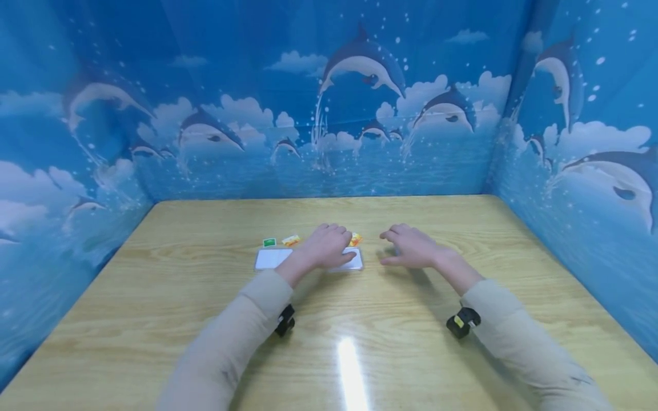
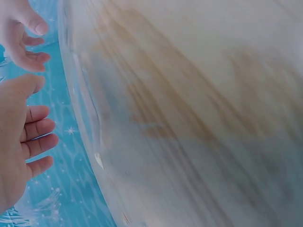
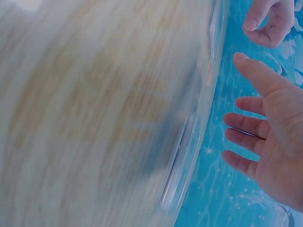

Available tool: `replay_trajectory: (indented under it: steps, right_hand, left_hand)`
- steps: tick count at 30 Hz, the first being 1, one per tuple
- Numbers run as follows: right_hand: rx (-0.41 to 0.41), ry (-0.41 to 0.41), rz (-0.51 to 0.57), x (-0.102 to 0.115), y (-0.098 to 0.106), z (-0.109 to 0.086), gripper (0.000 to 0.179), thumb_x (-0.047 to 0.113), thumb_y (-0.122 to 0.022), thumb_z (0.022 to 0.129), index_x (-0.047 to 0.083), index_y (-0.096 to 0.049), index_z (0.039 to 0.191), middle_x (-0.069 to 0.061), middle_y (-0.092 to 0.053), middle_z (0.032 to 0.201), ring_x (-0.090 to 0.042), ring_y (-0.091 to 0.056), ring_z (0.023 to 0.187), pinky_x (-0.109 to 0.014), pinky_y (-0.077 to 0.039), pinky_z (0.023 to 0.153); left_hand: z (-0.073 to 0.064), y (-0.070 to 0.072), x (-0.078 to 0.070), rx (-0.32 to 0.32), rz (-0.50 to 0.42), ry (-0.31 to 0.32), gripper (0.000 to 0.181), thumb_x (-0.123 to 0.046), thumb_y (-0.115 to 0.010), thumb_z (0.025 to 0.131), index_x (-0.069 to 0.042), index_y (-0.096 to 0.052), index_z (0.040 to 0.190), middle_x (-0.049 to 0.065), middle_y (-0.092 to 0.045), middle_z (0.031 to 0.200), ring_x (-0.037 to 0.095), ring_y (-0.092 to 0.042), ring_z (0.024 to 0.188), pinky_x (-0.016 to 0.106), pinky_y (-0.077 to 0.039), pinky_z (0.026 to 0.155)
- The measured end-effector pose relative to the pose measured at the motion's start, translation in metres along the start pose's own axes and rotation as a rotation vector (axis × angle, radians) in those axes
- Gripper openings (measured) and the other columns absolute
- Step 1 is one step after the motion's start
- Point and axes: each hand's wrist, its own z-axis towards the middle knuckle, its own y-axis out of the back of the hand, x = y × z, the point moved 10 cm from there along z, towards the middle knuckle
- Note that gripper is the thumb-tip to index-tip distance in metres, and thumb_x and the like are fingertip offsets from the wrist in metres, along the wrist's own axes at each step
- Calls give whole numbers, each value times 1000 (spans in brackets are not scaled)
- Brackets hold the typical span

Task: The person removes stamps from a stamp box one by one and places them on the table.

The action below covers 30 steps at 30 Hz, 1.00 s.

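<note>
In the head view my left hand (image 1: 326, 246) is held over a flat, pale, clear-edged rectangular case (image 1: 269, 258), hiding its middle. Its fingers are relaxed and nothing shows in its grasp; the same hand (image 2: 19, 142) appears with slightly bent fingers in the left wrist view. My right hand (image 1: 413, 246) hovers to the right of the case, thumb apart from the loosely extended fingers. Below the right hand (image 3: 279, 127), the right wrist view shows a clear plastic piece (image 3: 180, 163) lying on the table, mostly hidden by that hand in the head view.
Behind the case lie a small green card (image 1: 269, 242), a yellow-orange piece (image 1: 291, 240) and an orange piece (image 1: 356, 239), partly covered by the left hand. The wooden table (image 1: 205, 319) is bounded at the back and sides by a blue dolphin-print curtain (image 1: 257, 154).
</note>
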Motion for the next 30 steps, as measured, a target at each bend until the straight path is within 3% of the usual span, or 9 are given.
replay_trajectory:
  steps: [8, 17, 24, 30]
  right_hand:
    - [-8, -58, 16, -19, 8, -12, 62, 37, -68, 83, -1, -50, 128, -20, -51, 121, -35, -48, 111, -50, -39, 92]
    - [-14, -100, 3, -42, 11, -25, 60, 31, -70, 81, -3, -50, 127, -21, -52, 118, -34, -50, 105, -50, -41, 87]
    - [-22, -117, -4, -55, 11, -34, 59, 30, -70, 80, -4, -51, 126, -23, -53, 117, -36, -51, 105, -51, -41, 88]
    - [-47, -122, -19, -66, 12, -39, 60, 31, -70, 79, -4, -52, 124, -23, -54, 115, -37, -51, 103, -52, -41, 87]
  left_hand:
    - [13, 13, -10, -25, -32, -7, 35, -46, -50, 92, -13, -61, 98, -2, -56, 87, 16, -53, 83, 34, -43, 78]
    - [30, 16, -26, -3, -61, 14, 46, -53, -52, 88, -12, -59, 108, 0, -59, 99, 17, -54, 94, 35, -41, 88]
    - [45, 14, -38, -5, -10, 36, 59, -58, -50, 86, -12, -53, 122, 4, -58, 118, 22, -50, 112, 40, -36, 98]
    - [56, 15, -55, -16, 37, 33, 67, -64, -53, 81, -13, -50, 124, 2, -55, 118, 19, -49, 109, 37, -36, 96]
